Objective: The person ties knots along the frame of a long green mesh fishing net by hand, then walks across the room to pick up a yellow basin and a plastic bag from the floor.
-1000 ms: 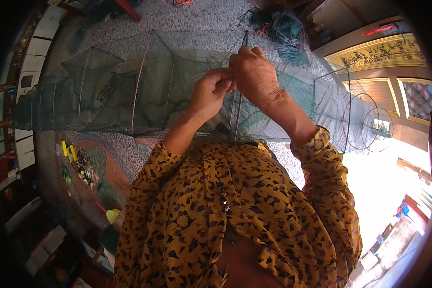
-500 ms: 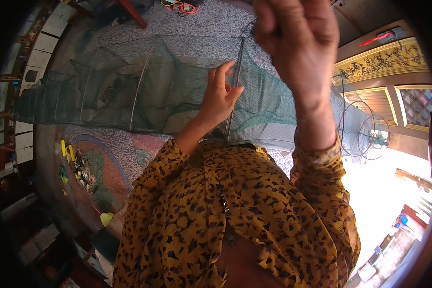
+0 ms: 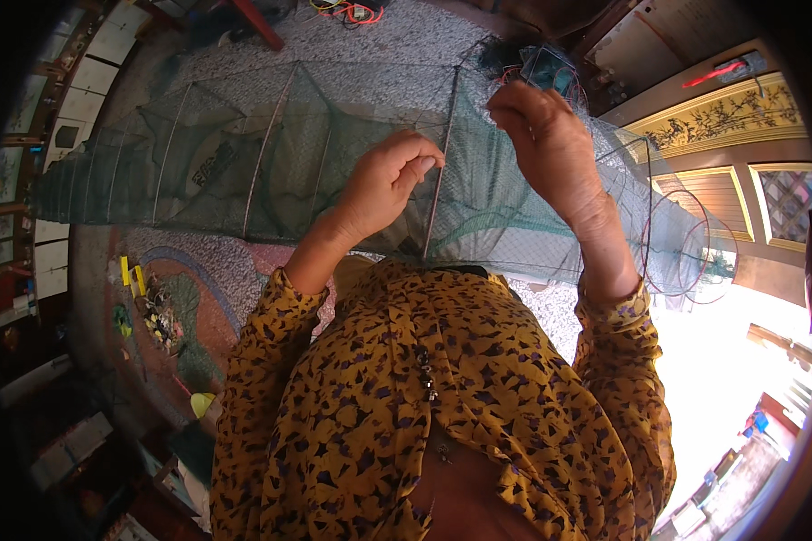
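My left hand pinched the green mesh of the long fish trap net beside a wire hoop; my right hand was raised to its right, fingers closed, seemingly on a thread too fine to see. Pulling too hard could have torn the mesh. The net stretched across a speckled floor, carved wooden doors at far right.

No screens or clear labels are showing; a gold-framed rectangular wall panel with dark floral ornament is hanging at upper right above a wooden door, and pale, flat, box-like packages are lying on the dim floor at lower left, details unreadable.
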`<state>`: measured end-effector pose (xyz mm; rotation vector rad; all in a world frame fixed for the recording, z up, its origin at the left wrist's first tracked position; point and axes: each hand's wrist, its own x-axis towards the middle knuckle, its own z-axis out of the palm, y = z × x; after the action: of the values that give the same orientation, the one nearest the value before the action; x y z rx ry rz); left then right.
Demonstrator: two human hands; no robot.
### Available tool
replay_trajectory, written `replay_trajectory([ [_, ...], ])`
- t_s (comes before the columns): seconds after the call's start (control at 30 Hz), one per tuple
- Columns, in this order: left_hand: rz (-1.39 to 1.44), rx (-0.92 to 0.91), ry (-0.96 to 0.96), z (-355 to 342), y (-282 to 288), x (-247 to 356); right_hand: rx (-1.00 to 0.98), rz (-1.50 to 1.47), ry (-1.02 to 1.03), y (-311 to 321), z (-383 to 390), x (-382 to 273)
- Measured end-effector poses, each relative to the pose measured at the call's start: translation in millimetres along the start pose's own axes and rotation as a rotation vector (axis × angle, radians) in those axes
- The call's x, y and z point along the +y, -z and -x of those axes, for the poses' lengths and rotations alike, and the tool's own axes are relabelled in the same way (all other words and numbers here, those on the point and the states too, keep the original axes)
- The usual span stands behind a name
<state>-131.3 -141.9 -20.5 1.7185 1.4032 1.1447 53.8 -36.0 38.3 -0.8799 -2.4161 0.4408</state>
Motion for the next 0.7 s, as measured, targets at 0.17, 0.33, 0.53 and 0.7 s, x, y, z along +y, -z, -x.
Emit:
replay_trajectory([
  [0.17, -0.165, 0.045, 0.023, 10, -2, -6, -0.16, 0.156, -0.075, -29, 17, 6],
  [0.33, -0.14, 0.098, 0.109, 14, -11, -7, -0.201, 0.245, -0.043, -48, 20, 6],
  [0.53, 0.023, 0.102, 0.276, 15, -18, -21, -0.103, 0.123, 0.022, -61, 21, 8],
  [0.7, 0.27, 0.062, 0.373, 16, -18, -31, -0.112, -0.215, -0.235, -73, 29, 12],
])
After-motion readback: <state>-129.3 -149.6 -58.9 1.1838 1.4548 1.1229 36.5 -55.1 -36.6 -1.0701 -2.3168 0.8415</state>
